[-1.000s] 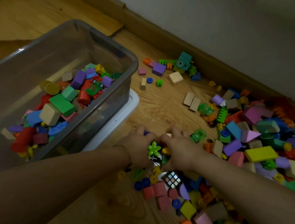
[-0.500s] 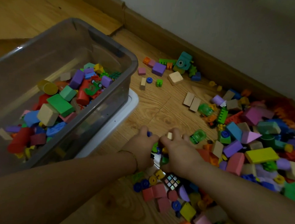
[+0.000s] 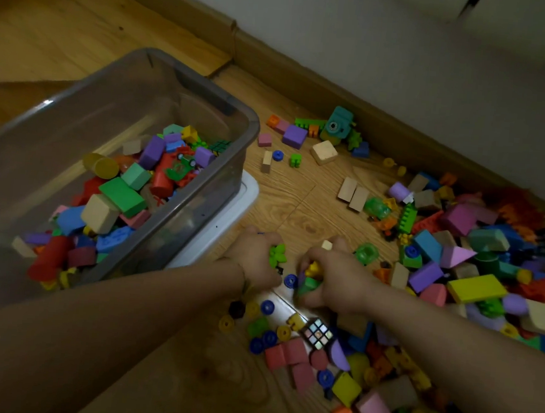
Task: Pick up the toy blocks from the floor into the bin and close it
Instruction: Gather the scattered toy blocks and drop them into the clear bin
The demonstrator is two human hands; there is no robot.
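Observation:
A clear grey-rimmed bin [image 3: 249, 129] sits at left, partly filled with colourful toy blocks [image 3: 125, 194]. Many more blocks [image 3: 475, 258] lie scattered on the wooden floor at right and in front. My left hand [image 3: 254, 260] is on the floor by the bin's near corner, fingers curled round a handful of small pieces, a green flower-shaped piece [image 3: 276, 254] showing. My right hand [image 3: 334, 276] is just beside it, gripping its own handful of small blocks, yellow and green ones [image 3: 309, 276] visible. A small gap separates the two hands.
The bin's white lid [image 3: 234, 216] lies under the bin, its corner sticking out. A small puzzle cube [image 3: 317, 333] lies just below my right hand. The wall and wooden skirting [image 3: 323, 80] run behind the blocks. Bare floor [image 3: 291, 201] lies between bin and pile.
My hands were pressed together over one cluster of small pieces; now they have parted slightly, each holding its own handful. Small blue and yellow rings show on the floor below them.

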